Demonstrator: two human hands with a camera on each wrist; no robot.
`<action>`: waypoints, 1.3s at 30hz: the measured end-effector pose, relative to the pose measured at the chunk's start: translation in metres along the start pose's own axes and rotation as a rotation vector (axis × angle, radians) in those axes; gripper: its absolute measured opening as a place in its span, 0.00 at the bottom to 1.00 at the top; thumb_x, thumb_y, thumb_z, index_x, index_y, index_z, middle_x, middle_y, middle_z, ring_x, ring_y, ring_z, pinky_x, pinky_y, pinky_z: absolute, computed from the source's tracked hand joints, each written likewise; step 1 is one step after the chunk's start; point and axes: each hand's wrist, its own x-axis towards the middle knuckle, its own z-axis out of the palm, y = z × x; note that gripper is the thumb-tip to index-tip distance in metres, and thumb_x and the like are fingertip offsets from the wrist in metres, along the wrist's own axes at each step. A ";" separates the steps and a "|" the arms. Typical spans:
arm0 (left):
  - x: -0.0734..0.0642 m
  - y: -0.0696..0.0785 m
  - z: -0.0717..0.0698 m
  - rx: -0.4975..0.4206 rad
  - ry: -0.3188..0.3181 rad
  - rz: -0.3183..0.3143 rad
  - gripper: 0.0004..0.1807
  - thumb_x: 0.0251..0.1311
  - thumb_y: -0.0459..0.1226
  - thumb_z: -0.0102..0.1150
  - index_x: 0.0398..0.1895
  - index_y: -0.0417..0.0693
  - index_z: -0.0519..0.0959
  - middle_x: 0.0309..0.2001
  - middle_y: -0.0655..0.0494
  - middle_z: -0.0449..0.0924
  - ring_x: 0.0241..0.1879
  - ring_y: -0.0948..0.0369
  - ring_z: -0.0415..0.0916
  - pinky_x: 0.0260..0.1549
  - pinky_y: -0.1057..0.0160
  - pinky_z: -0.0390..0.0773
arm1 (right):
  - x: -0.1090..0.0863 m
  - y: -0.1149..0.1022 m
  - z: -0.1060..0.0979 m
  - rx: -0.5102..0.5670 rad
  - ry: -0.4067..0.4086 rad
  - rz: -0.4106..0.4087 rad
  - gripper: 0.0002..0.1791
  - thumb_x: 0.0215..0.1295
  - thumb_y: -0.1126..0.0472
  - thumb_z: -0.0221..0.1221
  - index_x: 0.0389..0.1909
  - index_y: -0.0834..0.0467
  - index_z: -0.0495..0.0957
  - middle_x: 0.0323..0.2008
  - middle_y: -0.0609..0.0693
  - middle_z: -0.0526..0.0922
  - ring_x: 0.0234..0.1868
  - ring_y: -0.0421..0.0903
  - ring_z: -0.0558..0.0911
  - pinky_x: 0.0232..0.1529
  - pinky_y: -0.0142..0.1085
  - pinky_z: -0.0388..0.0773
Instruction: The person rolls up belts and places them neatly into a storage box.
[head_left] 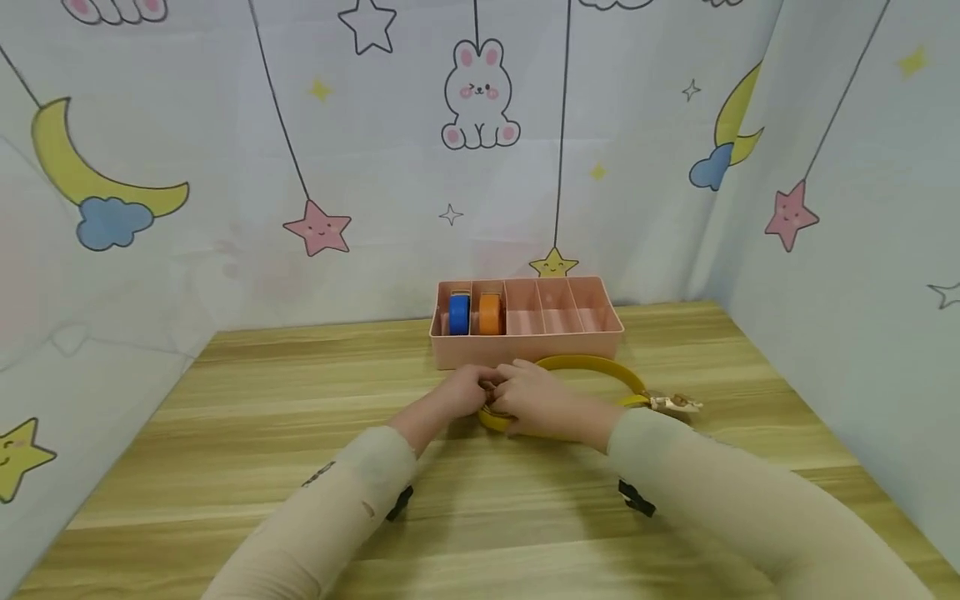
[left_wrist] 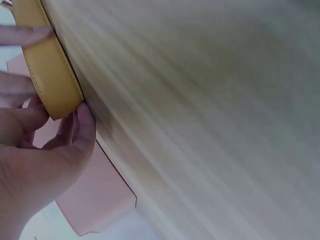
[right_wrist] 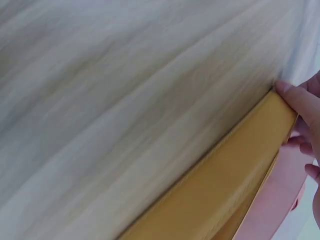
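A yellow belt (head_left: 588,363) with stitched edges stands on its edge on the table in a wide loop. Its gold-coloured buckle (head_left: 675,403) lies to the right. My left hand (head_left: 459,392) pinches the curled end of the belt (left_wrist: 52,70) between thumb and fingers, as the left wrist view shows. Close beside it, my right hand (head_left: 543,402) grips the same strap. In the right wrist view, the right thumb presses on the belt's (right_wrist: 225,172) outer face near the bend. Both hands partly hide the coil between them.
Behind the hands stands a pink divided box (head_left: 525,352). A rolled blue belt (head_left: 458,317) and a rolled orange belt (head_left: 490,317) sit in its two left compartments. The wood-grain table (head_left: 300,400) meets a patterned curtain (head_left: 405,167) at the back and sides.
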 end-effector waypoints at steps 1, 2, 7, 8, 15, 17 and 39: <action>0.000 0.000 -0.001 0.006 -0.014 0.010 0.21 0.59 0.22 0.50 0.53 0.43 0.82 0.46 0.49 0.82 0.47 0.54 0.77 0.48 0.59 0.76 | -0.002 0.001 -0.002 0.032 -0.003 -0.011 0.14 0.50 0.47 0.73 0.36 0.47 0.87 0.34 0.37 0.84 0.41 0.43 0.70 0.39 0.37 0.62; 0.001 -0.001 -0.002 0.006 -0.032 0.017 0.21 0.60 0.22 0.50 0.53 0.43 0.82 0.46 0.49 0.82 0.47 0.54 0.77 0.49 0.58 0.76 | -0.005 0.003 -0.002 0.066 -0.009 -0.019 0.15 0.50 0.48 0.73 0.38 0.48 0.87 0.35 0.37 0.84 0.42 0.43 0.70 0.39 0.37 0.62; 0.002 -0.007 -0.007 -0.001 -0.139 0.112 0.17 0.61 0.24 0.53 0.48 0.45 0.83 0.43 0.53 0.83 0.45 0.58 0.77 0.45 0.61 0.77 | -0.009 0.008 -0.005 0.146 -0.021 -0.066 0.14 0.49 0.52 0.75 0.38 0.48 0.88 0.36 0.36 0.85 0.42 0.42 0.70 0.42 0.36 0.64; 0.001 -0.008 -0.008 -0.007 -0.157 0.122 0.15 0.62 0.25 0.53 0.48 0.45 0.84 0.43 0.54 0.82 0.45 0.59 0.77 0.45 0.61 0.77 | -0.008 0.008 -0.005 0.148 -0.015 -0.075 0.13 0.48 0.52 0.75 0.36 0.48 0.87 0.34 0.36 0.85 0.42 0.42 0.71 0.42 0.36 0.64; -0.003 -0.011 -0.011 -0.035 -0.150 0.113 0.12 0.65 0.27 0.54 0.49 0.39 0.83 0.45 0.51 0.83 0.43 0.59 0.75 0.46 0.62 0.75 | -0.001 0.006 -0.003 0.186 -0.004 -0.060 0.08 0.49 0.53 0.75 0.27 0.49 0.85 0.24 0.36 0.79 0.37 0.42 0.70 0.39 0.36 0.65; -0.004 -0.011 -0.011 -0.037 -0.108 0.072 0.12 0.65 0.28 0.56 0.49 0.39 0.82 0.45 0.50 0.83 0.43 0.58 0.76 0.46 0.62 0.76 | 0.002 0.004 -0.003 0.193 -0.017 -0.025 0.09 0.49 0.53 0.74 0.25 0.49 0.83 0.21 0.37 0.74 0.35 0.42 0.68 0.37 0.36 0.63; -0.011 -0.005 0.000 -0.047 -0.064 0.031 0.18 0.55 0.23 0.56 0.48 0.39 0.84 0.43 0.50 0.84 0.43 0.58 0.76 0.47 0.60 0.75 | -0.006 -0.002 -0.007 0.259 -0.075 -0.032 0.14 0.53 0.48 0.72 0.38 0.48 0.85 0.37 0.37 0.79 0.45 0.42 0.68 0.49 0.38 0.65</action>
